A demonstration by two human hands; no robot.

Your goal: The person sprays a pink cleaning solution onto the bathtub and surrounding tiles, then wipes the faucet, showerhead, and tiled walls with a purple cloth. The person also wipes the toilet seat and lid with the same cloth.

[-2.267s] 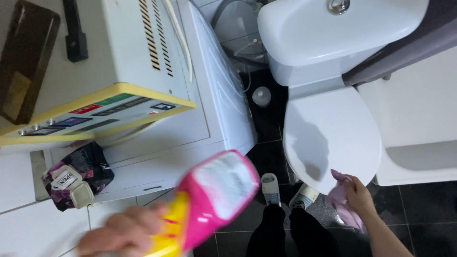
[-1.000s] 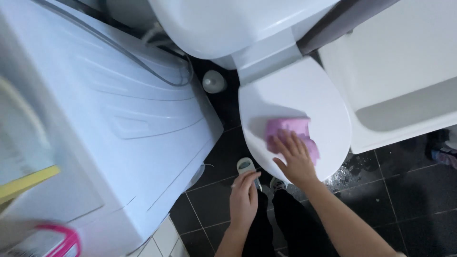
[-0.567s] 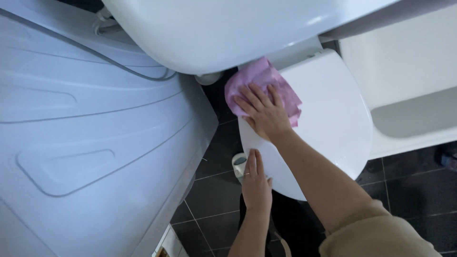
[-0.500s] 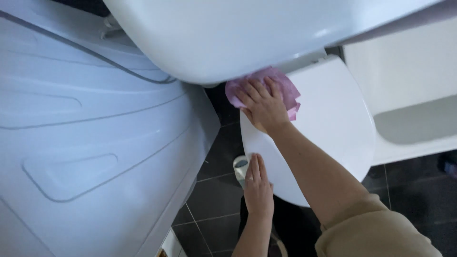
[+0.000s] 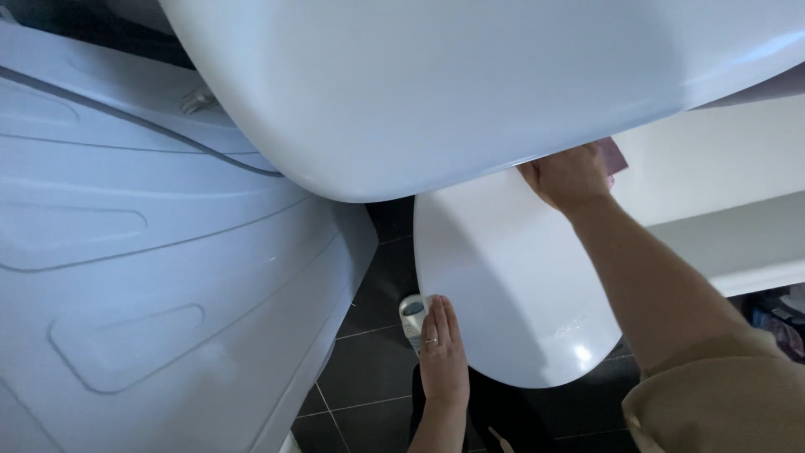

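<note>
- right hand at 1 o'clock, fingers hidden under the toilet tank, pressing a pink cloth on the back of the toilet lid; its grasp cannot be told.
- left hand at 6 o'clock, released and flat, over the person's dark trouser leg just beside the lid's rim.
- washing machine at 9 o'clock.

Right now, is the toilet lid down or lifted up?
Down. The white toilet lid lies flat and closed over the bowl, and the right hand presses a pink cloth at its back edge.

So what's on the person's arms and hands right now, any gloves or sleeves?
No gloves. The left hand has a thin ring on one finger, forearm bare. The right hand is bare too, with a tan sleeve pushed up near the elbow.
</note>
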